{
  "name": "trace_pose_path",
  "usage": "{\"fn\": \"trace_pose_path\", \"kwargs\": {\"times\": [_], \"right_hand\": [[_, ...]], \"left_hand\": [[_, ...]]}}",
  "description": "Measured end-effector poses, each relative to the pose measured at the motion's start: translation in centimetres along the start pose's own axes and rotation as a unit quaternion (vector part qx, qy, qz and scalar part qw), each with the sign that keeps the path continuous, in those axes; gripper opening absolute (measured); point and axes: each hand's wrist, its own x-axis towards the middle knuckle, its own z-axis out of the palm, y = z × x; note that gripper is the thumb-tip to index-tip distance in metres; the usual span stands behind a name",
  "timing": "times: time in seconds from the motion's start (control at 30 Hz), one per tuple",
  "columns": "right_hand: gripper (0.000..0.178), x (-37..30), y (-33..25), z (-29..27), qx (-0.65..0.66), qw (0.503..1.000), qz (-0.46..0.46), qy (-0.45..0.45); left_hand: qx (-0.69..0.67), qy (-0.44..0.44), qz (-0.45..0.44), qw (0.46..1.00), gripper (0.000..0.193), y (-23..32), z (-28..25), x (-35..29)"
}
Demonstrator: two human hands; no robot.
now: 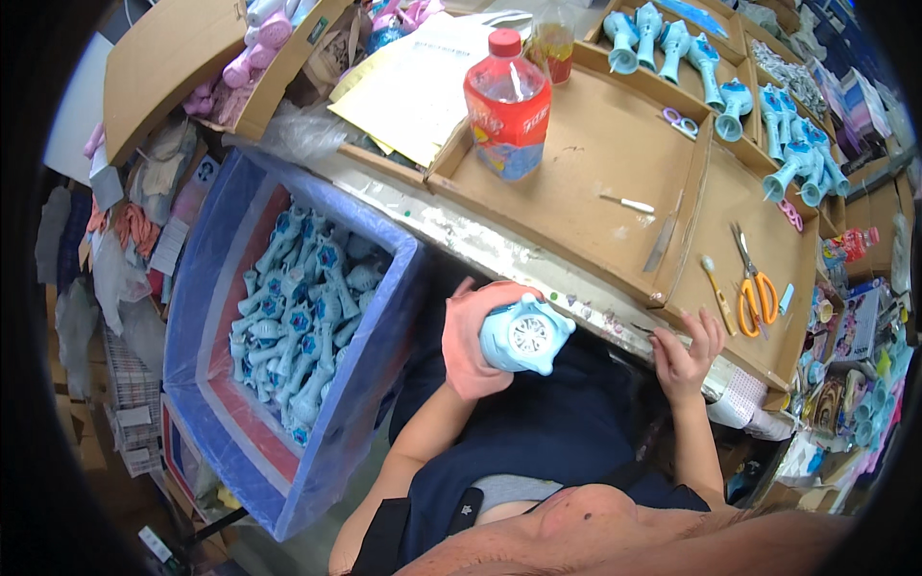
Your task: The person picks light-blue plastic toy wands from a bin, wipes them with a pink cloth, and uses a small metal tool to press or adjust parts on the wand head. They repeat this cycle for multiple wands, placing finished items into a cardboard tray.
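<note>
My left hand, mostly hidden under a pink cloth, grips a light blue plastic toy piece. Pointed lobes ring the piece, and its round white-and-dark patterned face is turned up. To the right, at the table's edge, my right hand has thumb and index finger pinched on a thin dark pointed tool; the other fingers are loosely raised. A gap separates this tool from the toy piece.
Left of me stands a blue plastic-lined bin full of light blue toy parts. Cardboard trays on the table hold a red-capped bottle, a white-handled knife, orange-handled scissors, a brush and finished-looking blue toys.
</note>
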Motion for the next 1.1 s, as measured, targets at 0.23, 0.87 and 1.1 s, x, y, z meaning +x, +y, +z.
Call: {"fn": "trace_pose_path", "kwargs": {"times": [0.23,0.87,1.1], "right_hand": [[0.035,-0.2,-1.9,0.8,0.006,0.992,0.128,-0.010],[0.087,4.4,-15.6,4.7,0.537,0.813,0.101,-0.200],[0.054,3.9,-14.5,4.4,0.707,0.559,0.319,-0.294]], "left_hand": [[0.063,-0.019,-0.055,0.996,0.048,2.4,-0.4,1.0],[-0.523,0.390,-0.333,0.681,0.092,0.7,-2.7,-0.7],[-0.631,0.319,-0.270,0.654,0.098,1.1,-2.6,-0.8]]}}
